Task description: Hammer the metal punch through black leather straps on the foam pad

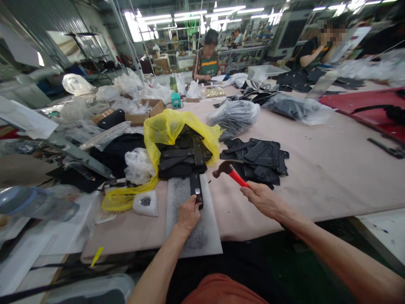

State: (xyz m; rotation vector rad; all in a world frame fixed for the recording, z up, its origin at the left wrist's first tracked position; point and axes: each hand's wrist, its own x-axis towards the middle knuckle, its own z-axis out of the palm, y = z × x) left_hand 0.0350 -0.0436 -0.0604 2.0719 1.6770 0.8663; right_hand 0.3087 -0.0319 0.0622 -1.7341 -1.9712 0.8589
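My right hand point(260, 196) is closed around the red handle of a claw hammer point(237, 175), whose dark head is raised and points left. On a white, black-speckled board point(180, 215), a black strip-shaped piece point(195, 182) lies lengthwise, with a shiny metal spot near its close end. My left hand point(189, 214) pinches that end; a small dark part by the fingertips is too small to name. Just beyond the board, similar black pieces point(177, 159) fill an open yellow plastic bag point(152, 139). To the right is a loose pile of flat black pieces point(261, 156).
A small white container point(146, 203) with dark bits stands left of the board. Clear plastic bags, a cardboard box point(156, 109) and a large bottle point(34, 204) crowd the left. A wrapped bundle point(234, 118) lies farther back. Co-workers sit beyond the table point(332, 177).
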